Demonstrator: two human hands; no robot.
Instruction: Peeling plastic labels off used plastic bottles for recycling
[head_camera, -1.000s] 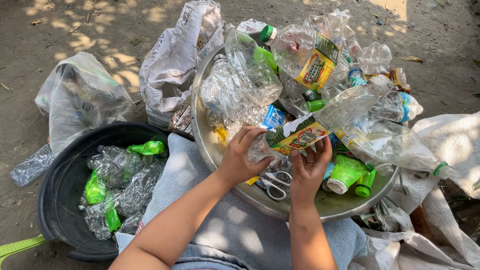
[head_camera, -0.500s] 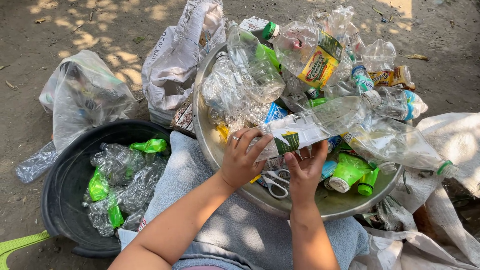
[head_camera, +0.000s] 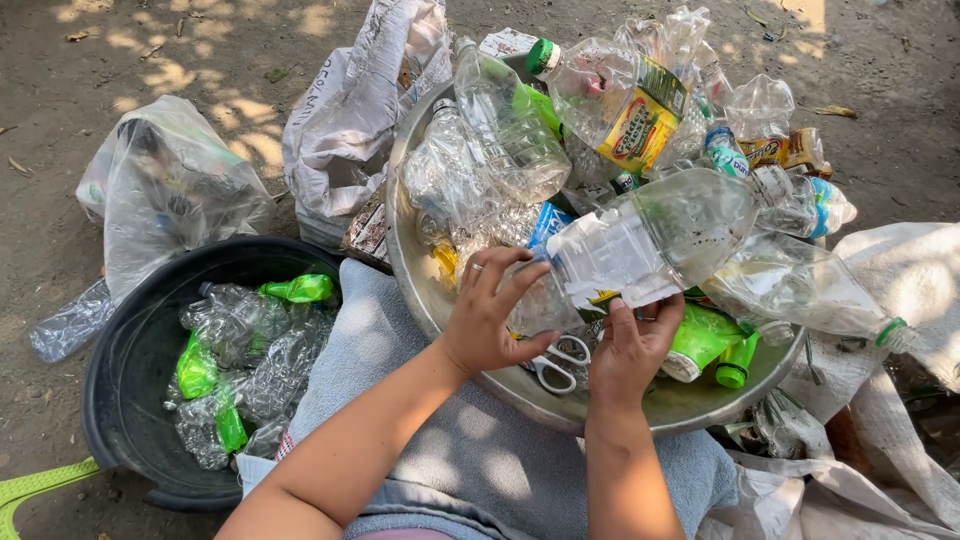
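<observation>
Both hands work on one clear plastic bottle (head_camera: 640, 250), held lying on its side over the near rim of the metal basin (head_camera: 600, 410). Left hand (head_camera: 485, 315) is wrapped around the bottle's lower end, fingers closed on it. Right hand (head_camera: 630, 345) sits under the middle, thumb and fingers pinched on the edge of the label (head_camera: 610, 262). The label is white side out and partly lifted off the bottle, a green and yellow corner showing at the bottom, so the peeling looks about half done, not finished.

Scissors (head_camera: 560, 362) lie in the basin just below the hands, not held.

Done pile, judging by contents: the black tub (head_camera: 120, 400) at left holds a shallow layer of crushed clear and green bottles with no labels visible, well under full. Left pile: the basin is heaped with bottles, several with labels and caps on, including a yellow-labelled bottle (head_camera: 625, 110) at the top and a green capped one (head_camera: 710, 345) beside the right hand. Most of the sorting looks to be ahead.

A clear plastic bag (head_camera: 170, 190) and a white sack (head_camera: 360, 110) sit on the dirt behind the tub. A grey cloth (head_camera: 440, 440) covers the lap under the basin.
</observation>
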